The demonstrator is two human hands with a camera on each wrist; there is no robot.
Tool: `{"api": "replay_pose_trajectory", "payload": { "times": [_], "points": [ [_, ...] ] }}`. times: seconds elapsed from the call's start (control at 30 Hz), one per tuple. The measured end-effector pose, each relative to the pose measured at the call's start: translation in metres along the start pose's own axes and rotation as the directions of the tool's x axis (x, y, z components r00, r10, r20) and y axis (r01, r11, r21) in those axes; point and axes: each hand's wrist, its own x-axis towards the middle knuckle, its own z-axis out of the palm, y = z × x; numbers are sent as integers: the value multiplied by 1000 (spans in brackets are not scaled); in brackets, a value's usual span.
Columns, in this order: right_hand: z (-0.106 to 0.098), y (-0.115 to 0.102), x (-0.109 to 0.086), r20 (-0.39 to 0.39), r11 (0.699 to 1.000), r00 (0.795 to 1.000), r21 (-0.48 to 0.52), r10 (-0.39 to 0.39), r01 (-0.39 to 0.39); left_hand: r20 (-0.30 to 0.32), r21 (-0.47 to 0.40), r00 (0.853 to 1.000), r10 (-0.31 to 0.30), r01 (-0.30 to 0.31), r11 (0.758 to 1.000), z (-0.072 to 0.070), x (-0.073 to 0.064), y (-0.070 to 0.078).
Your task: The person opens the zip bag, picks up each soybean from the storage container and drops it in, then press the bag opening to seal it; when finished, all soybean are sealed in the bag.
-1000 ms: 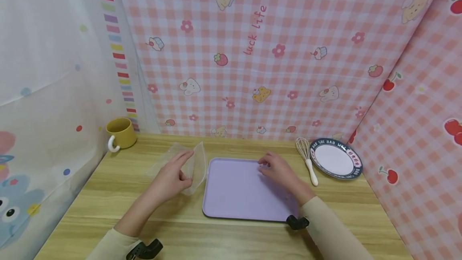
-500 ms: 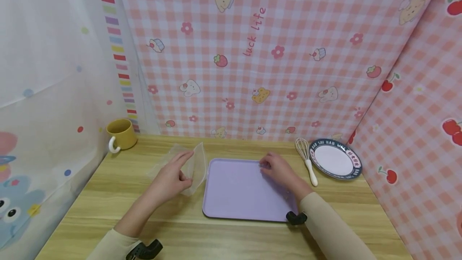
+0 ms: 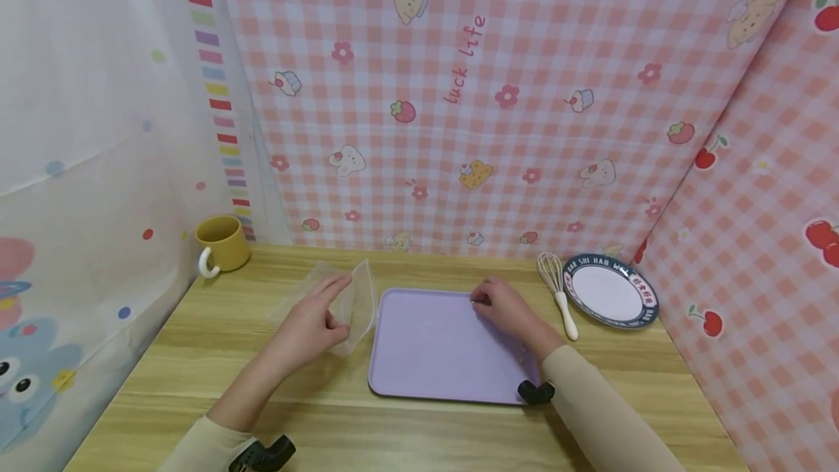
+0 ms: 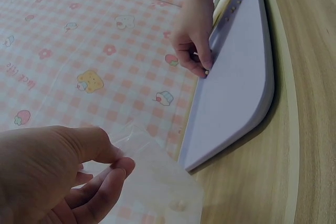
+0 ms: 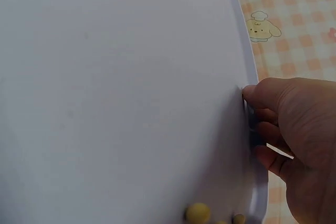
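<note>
Two hands work at a lilac tray (image 3: 446, 355) on a wooden table (image 3: 328, 425). The left hand (image 3: 311, 323), just beside the tray's left edge, pinches a clear plastic bag (image 4: 163, 174) between thumb and bent fingers; the bag's sheet spreads toward the tray. The right hand (image 3: 507, 308) reaches over the tray's far edge, thumb and fingers drawn narrowly together on a small yellowish ball (image 4: 207, 72), which the left wrist view shows at the fingertips; the right wrist view hides it. Other yellowish balls (image 5: 198, 213) lie on the tray toward its right end. To the right of the tray are a white-handled whisk (image 3: 561, 304) and, just beside it, a plate (image 3: 606, 293) with a dark lettered rim. A yellow mug (image 3: 227, 246) with a white handle stands at the far left, well apart from the tray.
</note>
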Motion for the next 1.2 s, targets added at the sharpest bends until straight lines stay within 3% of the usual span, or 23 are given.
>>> {"api": "replay_pose_trajectory", "payload": {
  "times": [0.73,1.2],
  "points": [
    [0,1,3,-6,998,1000,-63,-21,20,-10,15,1000,15,-14,1000,0,1,4],
    [-5,-2,-4,-85,993,989,2,-117,118,-15,6,999,29,-29,1000,1,0,2]
  ]
}}
